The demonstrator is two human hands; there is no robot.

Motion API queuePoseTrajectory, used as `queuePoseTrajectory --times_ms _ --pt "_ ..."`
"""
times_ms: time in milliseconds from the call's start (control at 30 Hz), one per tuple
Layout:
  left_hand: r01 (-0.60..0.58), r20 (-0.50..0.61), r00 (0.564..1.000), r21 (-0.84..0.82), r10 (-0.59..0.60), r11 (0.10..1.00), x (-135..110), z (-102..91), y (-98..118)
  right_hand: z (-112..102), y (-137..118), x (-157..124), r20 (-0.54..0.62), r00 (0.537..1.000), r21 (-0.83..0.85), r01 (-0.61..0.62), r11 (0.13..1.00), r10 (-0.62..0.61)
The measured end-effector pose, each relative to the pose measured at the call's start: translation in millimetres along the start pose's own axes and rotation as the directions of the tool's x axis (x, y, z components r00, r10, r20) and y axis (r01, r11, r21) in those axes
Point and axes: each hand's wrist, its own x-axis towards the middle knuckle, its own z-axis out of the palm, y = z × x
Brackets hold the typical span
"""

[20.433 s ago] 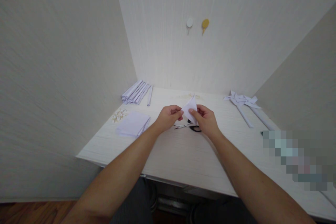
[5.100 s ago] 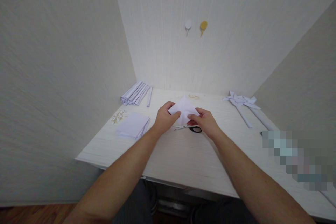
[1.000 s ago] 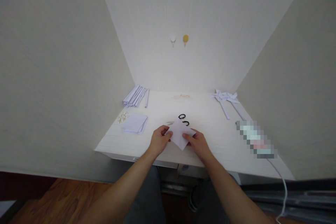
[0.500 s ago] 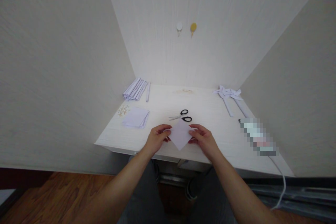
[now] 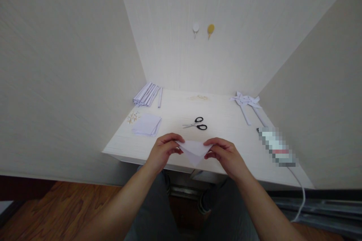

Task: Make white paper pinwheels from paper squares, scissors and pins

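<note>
Pale walls [image 5: 70,64] box in the white bench [image 5: 226,120]. On the person's side of the scissors [image 5: 196,123], the left hand [image 5: 162,150] and right hand [image 5: 226,154] each have their grip pinched shut on an opposite corner of the paper [image 5: 194,148]. They hold it just over the bench edge, probably to keep its fold taut and even. Left of the scissors lie rolls [image 5: 147,95] and a sheet stack [image 5: 147,125]. The pinwheels [image 5: 245,100] lie to the right, and the pins [image 5: 132,117] farthest left.

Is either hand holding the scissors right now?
No, the scissors lie untouched on the desk while the left hand and right hand pinch a white paper.
</note>
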Motion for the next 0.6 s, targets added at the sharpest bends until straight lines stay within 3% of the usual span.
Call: queuePoseTrajectory --times_ms 233,367,600 --pt "0.05 0.032 0.998 -0.152 -0.046 0.987 -5 -1.0 -3 11 7 1 -0.113 0.994 0.019 0.003 1.0 -0.001" --pt "0.103 0.037 0.994 -0.069 -0.101 0.992 -8 -1.6 -12 25 12 2 -0.131 0.99 -0.049 0.05 0.998 -0.056" --pt "0.075 -0.033 0.997 0.085 -0.072 0.994 -6 -9.0 -15 36 10 1 -0.058 0.99 -0.159 0.115 0.981 -0.126"
